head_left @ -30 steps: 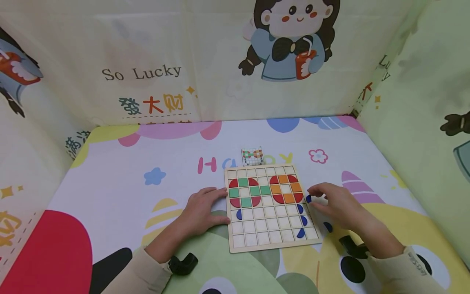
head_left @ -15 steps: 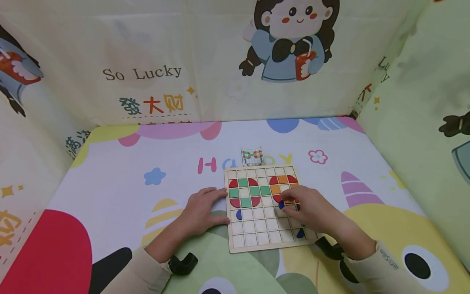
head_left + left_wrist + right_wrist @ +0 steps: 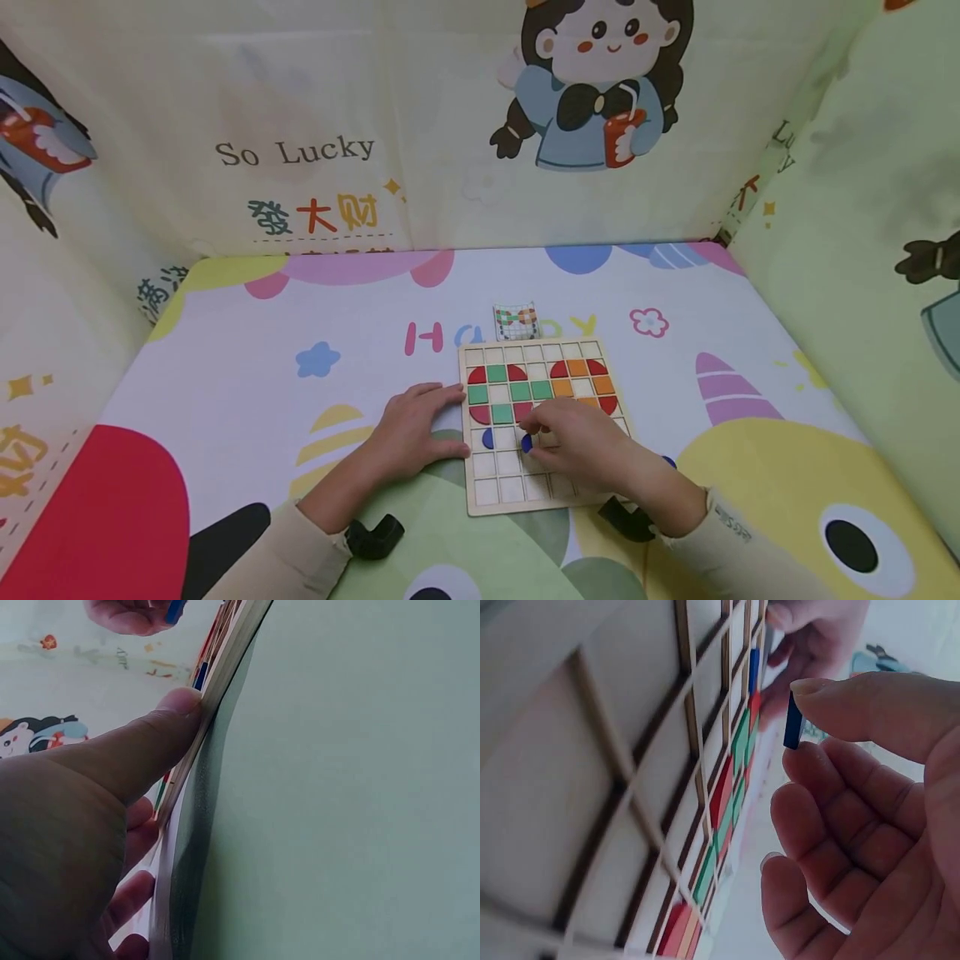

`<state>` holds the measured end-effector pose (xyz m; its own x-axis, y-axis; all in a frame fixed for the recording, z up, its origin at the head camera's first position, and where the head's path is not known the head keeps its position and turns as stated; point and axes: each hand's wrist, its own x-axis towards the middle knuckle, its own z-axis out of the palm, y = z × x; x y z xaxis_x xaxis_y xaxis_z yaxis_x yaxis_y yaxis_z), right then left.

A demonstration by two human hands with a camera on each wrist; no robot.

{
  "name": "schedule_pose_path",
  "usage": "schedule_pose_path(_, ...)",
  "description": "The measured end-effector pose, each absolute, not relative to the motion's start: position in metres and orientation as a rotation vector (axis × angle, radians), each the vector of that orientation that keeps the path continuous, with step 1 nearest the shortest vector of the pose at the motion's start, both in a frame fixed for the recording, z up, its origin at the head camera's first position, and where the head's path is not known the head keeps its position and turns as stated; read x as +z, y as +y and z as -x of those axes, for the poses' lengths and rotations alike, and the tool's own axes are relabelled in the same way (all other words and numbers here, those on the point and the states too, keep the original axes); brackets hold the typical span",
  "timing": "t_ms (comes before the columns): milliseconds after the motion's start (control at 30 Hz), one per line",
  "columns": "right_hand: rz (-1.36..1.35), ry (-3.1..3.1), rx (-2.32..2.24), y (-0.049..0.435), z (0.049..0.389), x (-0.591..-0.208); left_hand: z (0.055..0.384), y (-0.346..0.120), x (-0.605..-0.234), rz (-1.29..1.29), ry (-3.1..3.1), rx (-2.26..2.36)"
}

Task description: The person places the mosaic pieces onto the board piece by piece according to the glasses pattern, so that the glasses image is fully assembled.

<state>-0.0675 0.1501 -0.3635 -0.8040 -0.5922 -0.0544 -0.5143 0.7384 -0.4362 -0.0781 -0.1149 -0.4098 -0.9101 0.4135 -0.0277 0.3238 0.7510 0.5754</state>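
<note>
My right hand (image 3: 588,442) pinches a blue half-round tile (image 3: 792,724) between thumb and forefinger, held on edge close over the lower middle of the wooden grid board (image 3: 498,504). The other fingers of that hand curl loosely behind. At the board's left side my left hand (image 3: 414,429) rests with thumb and fingertips against the rim, the thumb (image 3: 161,727) lying extended along the edge. Another blue half-round tile (image 3: 488,438) lies in a left-hand cell, near the left thumb. Red, green and orange tiles fill cells in the upper rows. My right hand hides the board's lower right cells.
A small pattern card (image 3: 516,322) with a coloured grid stands behind the board's far edge. One more blue tile (image 3: 668,461) shows on the printed tablecloth past my right forearm. Printed cloth walls (image 3: 442,192) enclose the back and sides.
My right hand has picked up the blue tile from beside the board's right edge and carried it left across the board. The left hand has stayed at the rim.
</note>
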Motion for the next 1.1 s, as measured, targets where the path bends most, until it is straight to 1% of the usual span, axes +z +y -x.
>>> schedule_pose_path(200,0.933,2.737,-0.573,0.137,0.066,-0.367,0.078,-0.114,-0.408,-0.591,2.792,0.879)
schedule_pose_path(900,0.855,2.701,-0.526,0.114,0.065,-0.376,0.079,-0.116,-0.411,-0.627,2.802,0.887)
schedule_pose_path(1100,0.886,2.685,-0.532,0.111,0.063,-0.375,0.079,-0.115,-0.411,-0.617,2.801,0.878)
